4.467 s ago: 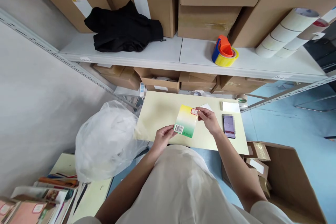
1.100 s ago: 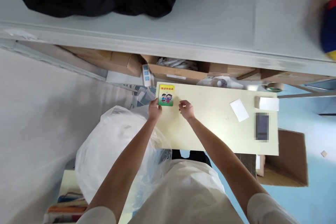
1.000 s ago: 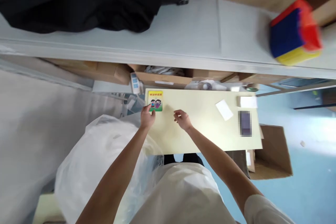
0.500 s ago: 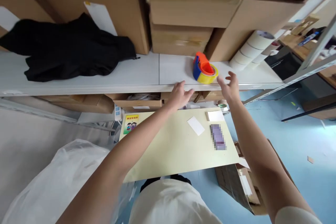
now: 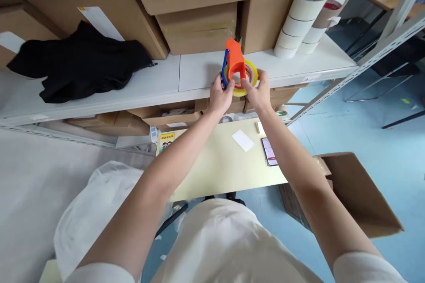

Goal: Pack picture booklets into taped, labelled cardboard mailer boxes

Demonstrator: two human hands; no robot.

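An orange and blue tape dispenser (image 5: pixel 235 56) with a roll of yellowish tape on it is held between my two hands, at the front edge of the white shelf (image 5: pixel 195 73). My left hand (image 5: pixel 222 96) grips its left, blue side. On the right side, my right hand (image 5: pixel 259 92) has its thumb at the orange frame and its fingers round the tape roll. Below my arms, the pale yellow table (image 5: pixel 212 159) carries a white card (image 5: pixel 242 140), a phone (image 5: pixel 269 152) and a booklet with a yellow and green cover (image 5: pixel 166 141).
Cardboard boxes (image 5: pixel 199 31) line the back of the shelf. Stacked tape rolls (image 5: pixel 299 24) stand at its right, and a black cloth (image 5: pixel 89 68) lies at its left. An open carton (image 5: pixel 361 194) sits on the floor at right; a white plastic bag (image 5: pixel 96 208) is at left.
Both hands have closed on the tape dispenser, which stood on the shelf between them and now appears tilted up in their grip. The camera view has shifted.
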